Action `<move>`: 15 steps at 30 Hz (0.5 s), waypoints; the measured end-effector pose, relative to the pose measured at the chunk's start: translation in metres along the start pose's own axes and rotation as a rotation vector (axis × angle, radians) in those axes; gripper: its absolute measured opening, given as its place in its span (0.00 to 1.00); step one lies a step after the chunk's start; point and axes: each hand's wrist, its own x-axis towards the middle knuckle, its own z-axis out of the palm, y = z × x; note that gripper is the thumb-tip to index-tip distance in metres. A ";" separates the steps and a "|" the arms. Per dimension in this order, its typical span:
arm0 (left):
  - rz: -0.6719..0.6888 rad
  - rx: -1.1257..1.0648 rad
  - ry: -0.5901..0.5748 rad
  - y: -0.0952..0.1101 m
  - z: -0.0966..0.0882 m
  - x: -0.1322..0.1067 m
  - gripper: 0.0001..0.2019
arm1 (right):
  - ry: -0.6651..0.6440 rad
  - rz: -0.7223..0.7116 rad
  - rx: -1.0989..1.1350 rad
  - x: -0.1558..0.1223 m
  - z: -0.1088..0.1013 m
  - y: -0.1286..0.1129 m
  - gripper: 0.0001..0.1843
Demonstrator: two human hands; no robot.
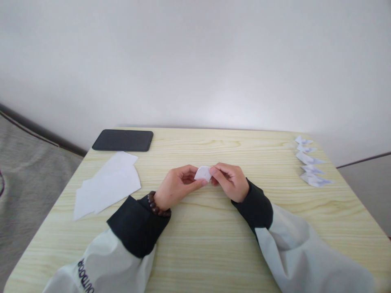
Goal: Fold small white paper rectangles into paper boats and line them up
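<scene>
A small folded piece of white paper (202, 173) is held above the middle of the wooden table. My left hand (179, 183) pinches its left and lower edge, thumb in front and fingers behind. At its right edge, my right hand (229, 179) grips it between thumb and index finger. Both hands are close together, and the fingers behind the paper are partly hidden. Several folded white paper figures (311, 169) with pointed ends stand in a column on the right side of the table.
Loose white paper sheets (111, 183) lie overlapping on the left of the table (198, 252). Behind them rests a dark phone (123, 140). A white wall (195, 61) rises at the table's back edge, and grey fabric (30, 179) shows at the far left.
</scene>
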 end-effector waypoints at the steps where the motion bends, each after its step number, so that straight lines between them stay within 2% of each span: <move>1: -0.005 -0.006 -0.004 0.000 0.000 0.000 0.14 | 0.022 -0.012 -0.018 0.000 0.000 0.000 0.17; 5: -0.036 -0.018 -0.015 0.002 0.000 -0.001 0.16 | 0.028 -0.014 -0.031 0.001 0.001 0.000 0.18; 10: -0.079 -0.006 0.026 0.003 0.001 -0.001 0.16 | 0.003 -0.007 -0.044 0.001 0.001 0.000 0.19; 15: -0.042 -0.024 0.047 0.002 0.002 -0.001 0.15 | 0.018 0.024 -0.019 -0.001 0.003 0.002 0.12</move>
